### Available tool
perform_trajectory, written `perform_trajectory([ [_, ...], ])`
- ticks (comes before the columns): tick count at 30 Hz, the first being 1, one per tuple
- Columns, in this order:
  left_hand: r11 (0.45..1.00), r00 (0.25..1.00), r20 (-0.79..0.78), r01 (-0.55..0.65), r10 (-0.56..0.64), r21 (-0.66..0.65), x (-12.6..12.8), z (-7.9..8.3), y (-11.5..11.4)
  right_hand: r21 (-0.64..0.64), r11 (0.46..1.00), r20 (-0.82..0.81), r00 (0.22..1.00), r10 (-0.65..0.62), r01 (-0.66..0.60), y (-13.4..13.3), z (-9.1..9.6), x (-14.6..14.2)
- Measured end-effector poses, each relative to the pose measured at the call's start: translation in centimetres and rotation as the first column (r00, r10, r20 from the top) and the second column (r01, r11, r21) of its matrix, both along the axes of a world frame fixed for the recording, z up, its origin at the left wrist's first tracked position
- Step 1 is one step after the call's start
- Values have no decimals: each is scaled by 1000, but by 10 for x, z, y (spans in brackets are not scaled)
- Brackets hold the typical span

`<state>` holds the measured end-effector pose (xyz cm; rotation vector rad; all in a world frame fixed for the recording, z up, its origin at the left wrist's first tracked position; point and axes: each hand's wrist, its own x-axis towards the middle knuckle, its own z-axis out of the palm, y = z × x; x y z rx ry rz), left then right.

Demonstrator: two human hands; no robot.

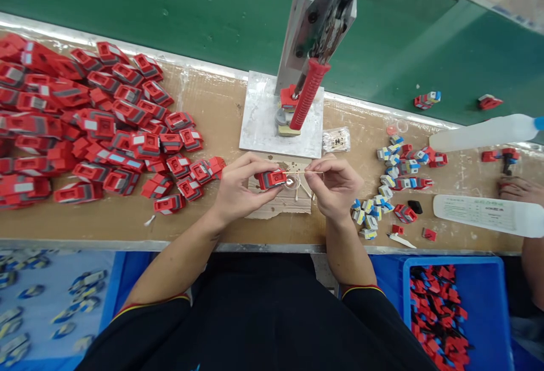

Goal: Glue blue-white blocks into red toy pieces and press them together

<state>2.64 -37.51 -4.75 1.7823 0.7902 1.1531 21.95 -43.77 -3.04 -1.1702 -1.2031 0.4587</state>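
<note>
My left hand (238, 187) pinches a red and grey plastic toy part (271, 179) between thumb and fingers, just above a stained piece of cardboard (280, 208). A thin cotton swab (302, 173) is pinched in my right hand (335, 184), pointing left so that its far end reaches the part's right side. Whether the tip touches the part I cannot tell. Below the swab, a small round clear dish (291, 182) sits on the cardboard, with loose swabs beside it.
A hand press with a red handle (310, 93) stands behind my hands on a metal plate (259, 116). Red parts (102, 124) are heaped left. White-blue-yellow pieces (385, 190), bottles (488, 215) and another person's hand (521, 190) are right. A blue bin (488, 303) holds red-black pieces.
</note>
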Motion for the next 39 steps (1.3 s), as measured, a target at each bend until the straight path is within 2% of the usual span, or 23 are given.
perform_trajectory([
  [5, 1000, 1000, 0, 18, -18, 21, -1, -2, 1, 3, 1000, -20, 1000, 4, -4, 0, 2, 2],
  [7, 1000, 1000, 6, 20, -20, 16, -1, -3, 1, 26, 1000, -43, 999, 3, -2, -1, 5, 12],
  [9, 1000, 1000, 13, 9, -9, 0, -2, -4, 2, 30, 998, -17, 998, 55, -54, -3, 9, 26],
  [11, 1000, 1000, 26, -4, 4, -17, -2, -4, 3, -34, 987, 72, 985, 160, -157, -5, 12, 39],
  [13, 1000, 999, 40, -6, 7, -29, -3, -5, 4, -155, 958, 193, 943, 271, -243, -6, 11, 46],
  [15, 999, 999, 33, 4, -2, -38, -4, -6, 5, -243, 933, 315, 889, 334, -264, -5, 8, 47],
  [19, 998, 1000, 3, 15, -14, -56, -4, -7, 7, -290, 920, 443, 816, 372, -262, -1, -3, 41],
  [23, 999, 1000, 5, 29, -29, -18, -4, -9, 7, -316, 916, 460, 805, 374, -246, 1, -9, 40],
  [26, 999, 999, -6, 42, -42, 15, -4, -10, 8, -334, 911, 457, 803, 381, -243, 0, -6, 40],
  [30, 998, 998, -25, 53, -51, 46, -4, -9, 8, -326, 921, 405, 849, 340, -214, -4, 2, 42],
  [34, 994, 997, -24, 69, -67, 88, -1, -8, 6, -103, 985, 125, 981, 151, -139, -6, 5, 36],
  [36, 991, 996, -33, 83, -80, 104, 1, -7, 4, -4, 994, -20, 994, 107, -107, -6, 4, 28],
  [39, 988, 993, -51, 109, -103, 111, 3, -6, 2, -4, 990, -85, 986, 142, -143, -4, 3, 16],
])
